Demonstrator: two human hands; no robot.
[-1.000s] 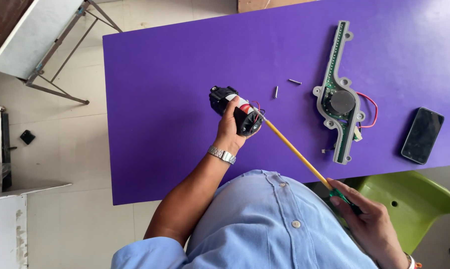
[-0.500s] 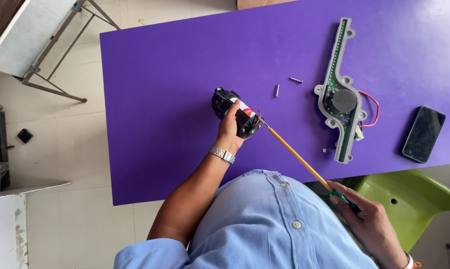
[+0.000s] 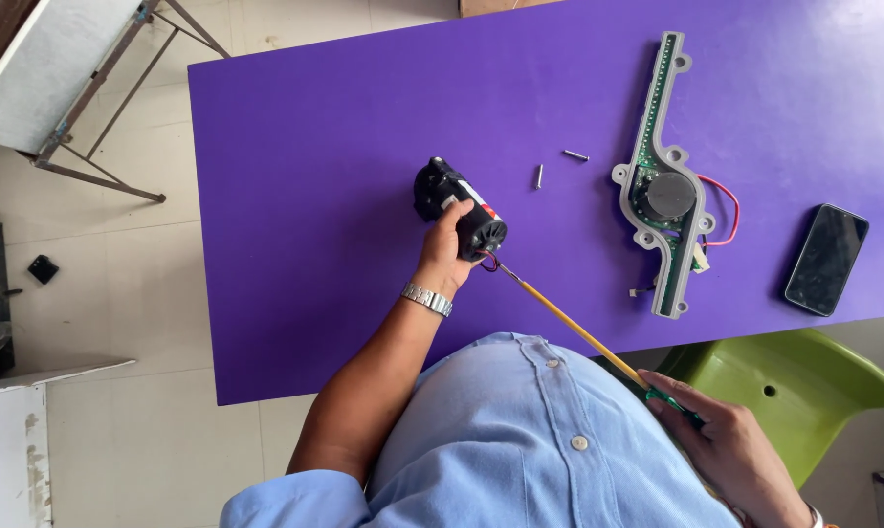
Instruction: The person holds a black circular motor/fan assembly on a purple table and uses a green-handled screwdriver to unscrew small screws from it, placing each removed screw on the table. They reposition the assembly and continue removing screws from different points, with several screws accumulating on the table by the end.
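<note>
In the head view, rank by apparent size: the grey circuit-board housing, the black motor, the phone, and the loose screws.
1. Grey circuit-board housing, the longest.
2. Black motor and phone: they look alike in size, and the motor is partly covered by the left hand, so I won't rank them.
3. The two loose screws, the smallest.

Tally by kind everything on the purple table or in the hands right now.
Black motor, in left hand: 1
Screwdriver, in right hand: 1
Loose screws: 2
Grey housing with circuit board: 1
Phone: 1
Total: 6
</note>
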